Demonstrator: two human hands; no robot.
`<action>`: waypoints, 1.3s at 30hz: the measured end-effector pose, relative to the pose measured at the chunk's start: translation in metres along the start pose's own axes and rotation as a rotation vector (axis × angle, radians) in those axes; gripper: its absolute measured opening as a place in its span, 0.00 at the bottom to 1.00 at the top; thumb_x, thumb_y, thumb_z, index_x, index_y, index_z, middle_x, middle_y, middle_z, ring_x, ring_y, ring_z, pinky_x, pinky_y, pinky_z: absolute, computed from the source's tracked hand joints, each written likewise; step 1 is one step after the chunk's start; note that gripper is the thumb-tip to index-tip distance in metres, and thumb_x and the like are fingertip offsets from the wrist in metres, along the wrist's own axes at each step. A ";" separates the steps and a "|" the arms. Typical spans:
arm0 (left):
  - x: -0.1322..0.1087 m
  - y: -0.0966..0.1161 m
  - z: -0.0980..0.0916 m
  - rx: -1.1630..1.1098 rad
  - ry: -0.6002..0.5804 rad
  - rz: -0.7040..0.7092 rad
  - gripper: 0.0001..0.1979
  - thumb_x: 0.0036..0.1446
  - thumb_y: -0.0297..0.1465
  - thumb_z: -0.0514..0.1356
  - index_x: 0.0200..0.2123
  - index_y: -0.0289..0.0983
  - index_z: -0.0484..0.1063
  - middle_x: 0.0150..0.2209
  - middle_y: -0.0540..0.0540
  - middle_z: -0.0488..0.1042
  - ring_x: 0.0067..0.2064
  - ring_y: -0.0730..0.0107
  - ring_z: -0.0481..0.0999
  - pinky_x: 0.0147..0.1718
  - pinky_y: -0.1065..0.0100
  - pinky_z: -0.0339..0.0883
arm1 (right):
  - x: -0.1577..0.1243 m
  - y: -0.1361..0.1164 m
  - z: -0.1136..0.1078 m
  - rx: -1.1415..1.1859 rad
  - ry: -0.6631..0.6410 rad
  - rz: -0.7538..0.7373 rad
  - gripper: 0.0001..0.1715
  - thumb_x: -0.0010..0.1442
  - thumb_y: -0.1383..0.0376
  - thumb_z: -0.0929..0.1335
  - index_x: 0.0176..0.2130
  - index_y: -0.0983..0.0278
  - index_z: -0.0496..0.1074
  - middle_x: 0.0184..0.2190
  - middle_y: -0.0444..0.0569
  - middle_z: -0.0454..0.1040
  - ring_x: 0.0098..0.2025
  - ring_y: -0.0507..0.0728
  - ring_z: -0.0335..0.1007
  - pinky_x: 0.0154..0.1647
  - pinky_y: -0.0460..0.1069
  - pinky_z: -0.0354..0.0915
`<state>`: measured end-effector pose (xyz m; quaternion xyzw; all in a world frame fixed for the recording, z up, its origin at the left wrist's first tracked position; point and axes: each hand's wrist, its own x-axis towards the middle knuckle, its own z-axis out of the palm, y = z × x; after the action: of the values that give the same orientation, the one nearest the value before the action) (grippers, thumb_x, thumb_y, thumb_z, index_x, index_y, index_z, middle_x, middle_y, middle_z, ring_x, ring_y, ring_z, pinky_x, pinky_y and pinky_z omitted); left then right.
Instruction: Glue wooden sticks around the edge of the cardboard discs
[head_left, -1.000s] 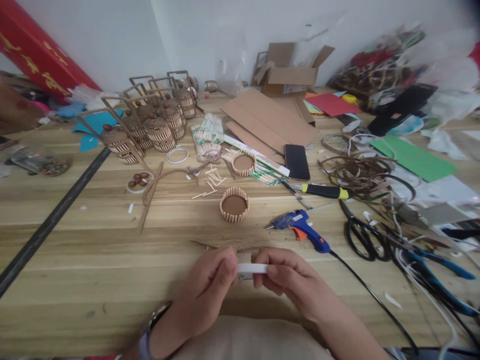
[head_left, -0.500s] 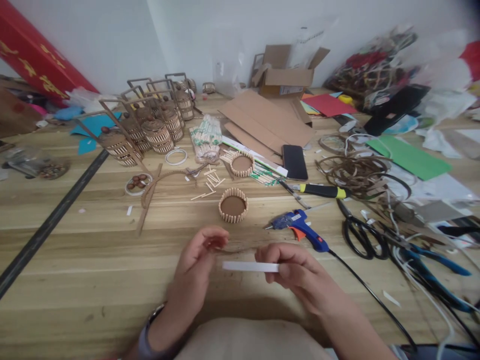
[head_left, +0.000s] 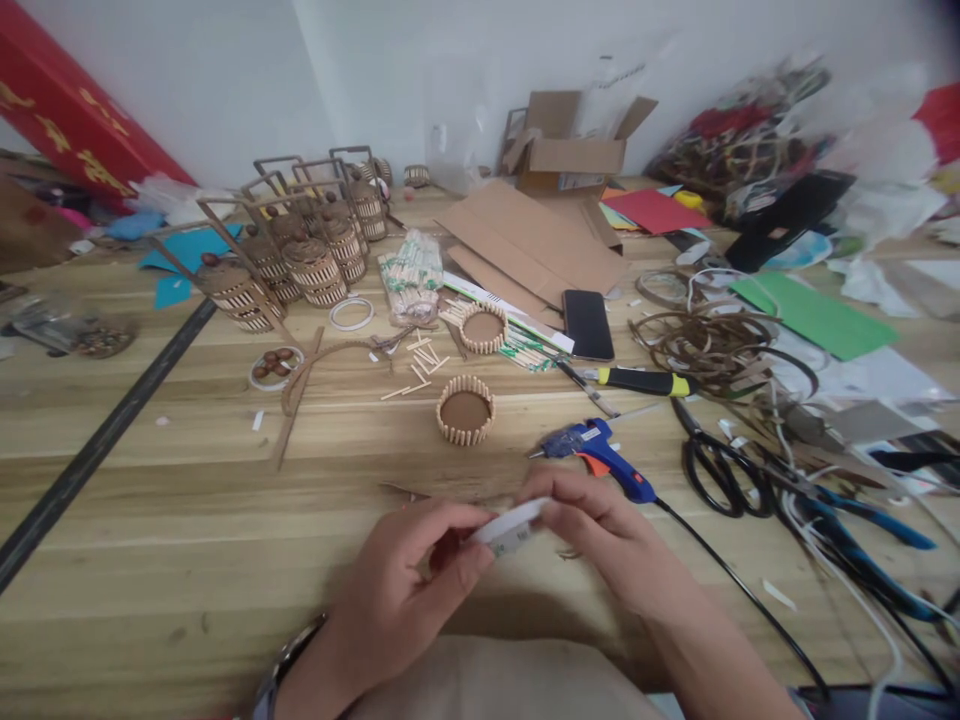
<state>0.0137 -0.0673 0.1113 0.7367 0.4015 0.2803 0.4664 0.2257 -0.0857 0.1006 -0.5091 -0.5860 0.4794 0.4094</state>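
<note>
A thin white tape roll (head_left: 511,527) is held between my two hands, tilted so that print shows on its inner side. My left hand (head_left: 420,570) pinches its left end with thumb and fingers. At the right end, the fingertips of my right hand (head_left: 600,535) close on it. Just beyond the hands a thin brown strip (head_left: 424,490) lies on the wooden table, partly hidden by them. Farther off stands a small round tray (head_left: 466,412) with a brown base and a wall of short wooden sticks. A blue glue gun (head_left: 600,450) rests to its right.
Black scissors (head_left: 724,470), blue-handled pliers (head_left: 870,530) and coiled brown strips (head_left: 720,335) crowd the right side. A yellow-black utility knife (head_left: 645,381) and a phone (head_left: 588,325) lie behind the glue gun. Several handled stick baskets (head_left: 315,272) stand at back left.
My left hand has come in from the left and taken hold of the tape roll's other end. The roll has turned from edge-on to tilted, and my right hand has shifted slightly.
</note>
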 end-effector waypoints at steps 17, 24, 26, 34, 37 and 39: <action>0.004 -0.011 0.015 -0.110 0.285 -0.037 0.05 0.64 0.32 0.56 0.40 0.40 0.71 0.29 0.52 0.77 0.26 0.75 0.77 0.26 0.76 0.72 | 0.002 0.000 0.041 -0.372 0.055 -0.349 0.10 0.66 0.69 0.60 0.35 0.61 0.68 0.32 0.48 0.74 0.35 0.56 0.69 0.36 0.49 0.62; 0.006 -0.011 0.002 0.311 0.306 0.337 0.10 0.64 0.24 0.56 0.45 0.41 0.73 0.39 0.47 0.78 0.40 0.71 0.78 0.41 0.73 0.72 | -0.003 -0.001 0.041 -0.478 0.077 -0.380 0.10 0.66 0.71 0.60 0.32 0.61 0.65 0.28 0.46 0.71 0.31 0.54 0.64 0.33 0.49 0.60; 0.006 -0.013 0.001 0.357 0.288 0.373 0.12 0.64 0.23 0.54 0.46 0.41 0.72 0.39 0.47 0.78 0.40 0.71 0.78 0.40 0.72 0.72 | -0.003 0.000 0.041 -0.495 0.072 -0.376 0.10 0.66 0.70 0.60 0.32 0.61 0.65 0.28 0.46 0.70 0.31 0.54 0.64 0.33 0.49 0.60; 0.001 -0.020 0.002 0.419 0.245 0.457 0.16 0.62 0.19 0.53 0.47 0.42 0.71 0.41 0.48 0.76 0.43 0.73 0.76 0.44 0.74 0.70 | -0.006 0.000 0.041 -0.523 0.024 -0.359 0.09 0.66 0.70 0.60 0.34 0.61 0.66 0.30 0.47 0.70 0.33 0.56 0.64 0.34 0.50 0.59; -0.001 -0.019 0.003 0.404 0.261 0.434 0.15 0.62 0.19 0.53 0.46 0.42 0.70 0.41 0.48 0.76 0.43 0.72 0.76 0.45 0.73 0.70 | -0.007 -0.001 0.041 -0.521 0.026 -0.358 0.09 0.66 0.70 0.61 0.34 0.62 0.66 0.30 0.47 0.70 0.33 0.56 0.63 0.35 0.50 0.58; -0.002 -0.017 0.004 0.377 0.264 0.397 0.13 0.63 0.21 0.54 0.45 0.42 0.71 0.40 0.49 0.76 0.42 0.71 0.76 0.44 0.72 0.70 | -0.007 -0.002 0.041 -0.524 0.027 -0.363 0.09 0.66 0.71 0.61 0.33 0.62 0.66 0.29 0.47 0.70 0.33 0.55 0.63 0.34 0.50 0.58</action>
<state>0.0101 -0.0667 0.0936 0.8314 0.3520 0.3798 0.2014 0.1865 -0.0989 0.0945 -0.4907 -0.7654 0.2244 0.3508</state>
